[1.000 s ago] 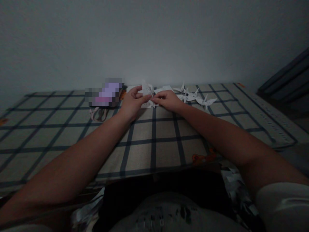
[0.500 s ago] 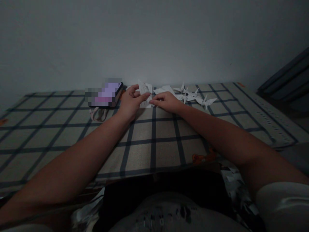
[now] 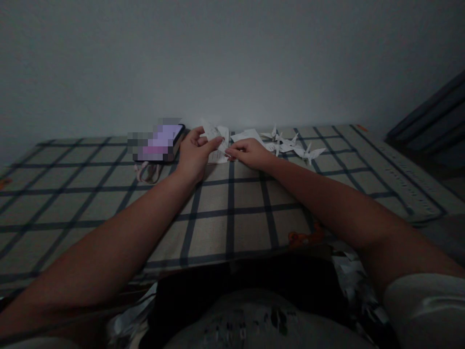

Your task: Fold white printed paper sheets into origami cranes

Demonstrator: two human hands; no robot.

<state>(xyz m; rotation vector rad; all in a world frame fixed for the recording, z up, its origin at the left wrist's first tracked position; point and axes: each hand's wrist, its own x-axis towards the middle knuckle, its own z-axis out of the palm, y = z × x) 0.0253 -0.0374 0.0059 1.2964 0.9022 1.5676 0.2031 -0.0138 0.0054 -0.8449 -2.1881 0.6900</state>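
Observation:
A folded piece of white printed paper (image 3: 215, 133) is pinched between the thumb and fingers of my left hand (image 3: 196, 152). My right hand (image 3: 250, 152) pinches the lower right end of this paper between thumb and index finger. Beneath it, another flat piece of printed paper (image 3: 217, 157) shows on the tablecloth. Just behind my right hand lies a loose sheet of white paper (image 3: 247, 135). Several folded paper cranes (image 3: 310, 154) are grouped to the right of my right hand.
A phone (image 3: 163, 140) with a lit, blurred screen rests left of my left hand, its strap (image 3: 148, 172) trailing toward me. The checked tablecloth (image 3: 214, 223) covers the table, which meets a plain wall (image 3: 232, 63) at the back. Dark striped fabric (image 3: 432, 116) is at far right.
The upper part of the folded paper has tilted to the left along with my left hand's fingers, showing more of the paper beneath. My right hand has stayed nearly in place.

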